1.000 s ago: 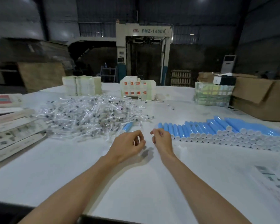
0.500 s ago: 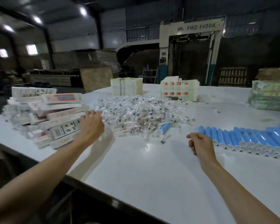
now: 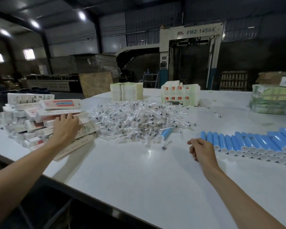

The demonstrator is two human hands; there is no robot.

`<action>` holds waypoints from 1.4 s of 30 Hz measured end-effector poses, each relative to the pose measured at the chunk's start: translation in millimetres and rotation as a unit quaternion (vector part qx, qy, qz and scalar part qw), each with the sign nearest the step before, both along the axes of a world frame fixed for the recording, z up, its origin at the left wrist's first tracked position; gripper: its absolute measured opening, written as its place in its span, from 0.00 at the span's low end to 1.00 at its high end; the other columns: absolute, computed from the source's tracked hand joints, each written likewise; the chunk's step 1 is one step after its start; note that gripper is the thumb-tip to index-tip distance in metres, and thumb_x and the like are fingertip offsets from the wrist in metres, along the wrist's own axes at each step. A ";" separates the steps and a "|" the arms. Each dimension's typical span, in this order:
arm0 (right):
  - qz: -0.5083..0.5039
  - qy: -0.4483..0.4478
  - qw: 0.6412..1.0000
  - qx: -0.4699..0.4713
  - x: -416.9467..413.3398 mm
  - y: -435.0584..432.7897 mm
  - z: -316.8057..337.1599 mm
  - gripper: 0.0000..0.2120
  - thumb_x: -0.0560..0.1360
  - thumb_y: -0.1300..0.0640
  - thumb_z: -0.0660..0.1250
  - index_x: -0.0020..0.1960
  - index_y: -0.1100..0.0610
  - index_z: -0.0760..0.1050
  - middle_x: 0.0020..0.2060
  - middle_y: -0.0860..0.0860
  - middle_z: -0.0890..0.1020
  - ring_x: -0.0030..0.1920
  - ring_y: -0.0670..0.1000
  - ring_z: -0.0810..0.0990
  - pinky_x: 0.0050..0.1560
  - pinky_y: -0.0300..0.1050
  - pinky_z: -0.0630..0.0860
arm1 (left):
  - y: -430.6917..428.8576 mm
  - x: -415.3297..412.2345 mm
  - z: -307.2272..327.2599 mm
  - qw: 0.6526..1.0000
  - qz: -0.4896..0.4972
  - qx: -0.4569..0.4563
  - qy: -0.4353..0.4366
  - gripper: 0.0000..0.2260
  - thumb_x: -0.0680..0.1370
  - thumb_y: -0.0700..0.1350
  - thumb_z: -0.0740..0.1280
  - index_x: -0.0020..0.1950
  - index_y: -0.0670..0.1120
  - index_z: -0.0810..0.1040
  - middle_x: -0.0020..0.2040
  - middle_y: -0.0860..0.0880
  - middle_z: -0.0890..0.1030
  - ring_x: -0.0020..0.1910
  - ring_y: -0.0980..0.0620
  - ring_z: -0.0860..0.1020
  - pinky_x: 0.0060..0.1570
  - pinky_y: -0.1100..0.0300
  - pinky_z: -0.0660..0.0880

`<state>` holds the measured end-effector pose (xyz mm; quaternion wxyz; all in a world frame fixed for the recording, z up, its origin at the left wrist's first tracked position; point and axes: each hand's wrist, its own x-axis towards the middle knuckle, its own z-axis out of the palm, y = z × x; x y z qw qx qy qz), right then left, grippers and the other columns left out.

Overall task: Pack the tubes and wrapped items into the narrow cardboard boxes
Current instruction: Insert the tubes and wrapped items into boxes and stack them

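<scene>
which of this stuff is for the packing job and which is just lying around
For the job: narrow boxes under the left hand, pile of wrapped items, blue tubes.
Just lying about: cream carton stack, red-and-white stack, green bundle, machine behind.

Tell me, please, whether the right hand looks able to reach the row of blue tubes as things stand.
Probably yes: the right hand hovers beside the nearest end of the row of blue tubes, with only bare table between. Whether its grip is free is hidden.
</scene>
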<state>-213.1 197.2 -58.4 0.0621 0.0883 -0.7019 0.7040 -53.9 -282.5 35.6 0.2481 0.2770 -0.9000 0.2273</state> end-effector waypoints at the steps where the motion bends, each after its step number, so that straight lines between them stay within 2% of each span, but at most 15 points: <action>1: 0.001 0.001 1.000 0.002 0.5 0.0 0.2 0.11 0.82 0.56 0.65 0.43 0.56 0.82 0.29 0.50 0.79 0.27 0.47 0.71 0.27 0.38 0.66 | 5.1 1.1 4.5 1.000 -0.022 0.001 0.014 0.20 0.84 0.54 0.70 0.64 0.39 0.81 0.62 0.38 0.82 0.59 0.35 0.80 0.57 0.42 0.76; 4: -0.002 -0.002 1.000 -0.001 -0.1 -0.9 0.2 0.11 0.82 0.56 0.65 0.43 0.56 0.82 0.29 0.50 0.79 0.27 0.48 0.71 0.27 0.38 0.66 | 27.1 2.3 20.7 0.987 -0.126 0.032 0.096 0.19 0.83 0.49 0.72 0.65 0.35 0.81 0.57 0.34 0.85 0.52 0.34 0.83 0.51 0.39 0.80; 7: -0.003 -0.004 1.000 -0.001 0.1 -1.9 0.8 0.12 0.82 0.56 0.65 0.43 0.56 0.82 0.29 0.51 0.79 0.27 0.48 0.71 0.28 0.41 0.67 | 61.4 0.0 39.6 0.940 -0.233 0.152 0.197 0.18 0.84 0.50 0.71 0.63 0.36 0.81 0.48 0.39 0.86 0.38 0.42 0.81 0.33 0.53 0.74; 9: -0.004 -0.008 1.000 -0.001 1.7 -3.1 1.9 0.12 0.82 0.56 0.65 0.43 0.56 0.82 0.29 0.51 0.79 0.28 0.48 0.71 0.29 0.41 0.66 | 89.3 -4.2 47.4 0.887 -0.294 0.276 0.224 0.18 0.84 0.53 0.71 0.65 0.40 0.83 0.50 0.45 0.87 0.39 0.46 0.83 0.34 0.56 0.76; 12: -0.008 -0.010 1.000 0.000 6.4 -3.6 4.0 0.12 0.83 0.57 0.65 0.43 0.57 0.82 0.28 0.51 0.78 0.28 0.48 0.71 0.29 0.41 0.66 | 135.4 -15.5 39.3 0.751 -0.365 0.515 0.193 0.14 0.81 0.59 0.71 0.57 0.51 0.88 0.49 0.51 0.90 0.42 0.51 0.88 0.47 0.50 0.83; 15: -0.014 0.004 1.000 0.013 13.5 -2.8 9.3 0.11 0.83 0.57 0.64 0.44 0.58 0.81 0.29 0.50 0.79 0.30 0.48 0.72 0.31 0.41 0.67 | 182.8 -36.3 19.7 0.650 -0.411 0.626 0.130 0.16 0.79 0.62 0.70 0.54 0.52 0.90 0.50 0.48 0.90 0.48 0.50 0.88 0.52 0.48 0.83; 19: -0.044 0.044 0.994 0.092 23.0 -2.5 16.2 0.12 0.83 0.57 0.64 0.43 0.55 0.79 0.31 0.51 0.81 0.34 0.51 0.76 0.38 0.48 0.71 | 243.5 -71.6 -4.6 0.598 -0.419 0.672 0.121 0.15 0.79 0.61 0.71 0.52 0.53 0.90 0.49 0.48 0.90 0.47 0.47 0.88 0.49 0.50 0.83; 22: -0.146 0.125 0.941 0.278 25.0 4.0 17.2 0.08 0.83 0.55 0.62 0.47 0.53 0.77 0.41 0.49 0.82 0.43 0.53 0.79 0.42 0.51 0.74 | 275.8 -94.8 -27.0 0.532 -0.393 0.738 0.134 0.15 0.83 0.57 0.70 0.49 0.47 0.90 0.46 0.43 0.89 0.40 0.44 0.86 0.43 0.51 0.82; 25: -0.219 0.209 0.845 0.440 14.9 20.5 16.4 0.13 0.82 0.58 0.62 0.65 0.55 0.77 0.60 0.51 0.80 0.62 0.54 0.76 0.56 0.49 0.73 | 291.9 -104.8 -48.9 0.459 -0.340 0.810 0.130 0.18 0.82 0.57 0.73 0.51 0.42 0.88 0.43 0.40 0.88 0.35 0.43 0.86 0.33 0.55 0.82; 28: -0.190 0.185 0.790 0.554 -0.6 33.1 9.1 0.24 0.85 0.55 0.58 0.80 0.58 0.64 0.79 0.55 0.66 0.81 0.56 0.60 0.78 0.49 0.57 | 293.5 -105.9 -58.0 0.420 -0.307 0.845 0.122 0.18 0.79 0.58 0.75 0.51 0.41 0.88 0.44 0.39 0.88 0.34 0.43 0.86 0.30 0.55 0.81; 30: -0.158 0.157 0.760 0.611 -5.5 33.8 2.2 0.26 0.87 0.51 0.54 0.83 0.58 0.58 0.82 0.54 0.61 0.84 0.55 0.52 0.82 0.50 0.50 | 290.3 -103.2 -58.8 0.397 -0.308 0.856 0.122 0.18 0.79 0.58 0.76 0.51 0.43 0.88 0.45 0.39 0.88 0.34 0.44 0.87 0.30 0.56 0.81; 34: -0.149 0.156 0.736 0.642 -4.4 30.7 -2.5 0.25 0.87 0.48 0.52 0.80 0.58 0.63 0.79 0.53 0.68 0.83 0.53 0.55 0.82 0.50 0.49 | 290.1 -95.4 -56.4 0.398 -0.311 0.855 0.118 0.18 0.79 0.58 0.76 0.51 0.43 0.87 0.42 0.41 0.88 0.34 0.44 0.86 0.31 0.56 0.81; 37: -0.186 0.190 0.704 0.658 6.5 29.4 0.1 0.21 0.87 0.49 0.53 0.72 0.58 0.74 0.70 0.54 0.78 0.79 0.56 0.66 0.81 0.53 0.56 | 290.7 -89.6 -54.1 0.392 -0.321 0.855 0.114 0.18 0.79 0.58 0.75 0.53 0.42 0.86 0.42 0.42 0.88 0.34 0.44 0.86 0.31 0.57 0.81; 40: -0.234 0.254 0.657 0.670 21.3 27.3 9.5 0.15 0.83 0.50 0.63 0.51 0.57 0.84 0.47 0.55 0.86 0.58 0.59 0.81 0.66 0.56 0.72 | 287.0 -86.4 -53.7 0.375 -0.327 0.859 0.121 0.17 0.79 0.58 0.76 0.51 0.43 0.87 0.43 0.41 0.88 0.34 0.44 0.86 0.31 0.57 0.81; 42: -0.265 0.275 0.647 0.660 25.9 26.1 15.0 0.12 0.78 0.53 0.72 0.39 0.58 0.84 0.35 0.55 0.83 0.45 0.60 0.82 0.55 0.56 0.76 | 285.9 -85.3 -53.3 0.368 -0.332 0.860 0.123 0.17 0.79 0.58 0.76 0.51 0.44 0.88 0.43 0.41 0.87 0.34 0.44 0.86 0.32 0.56 0.82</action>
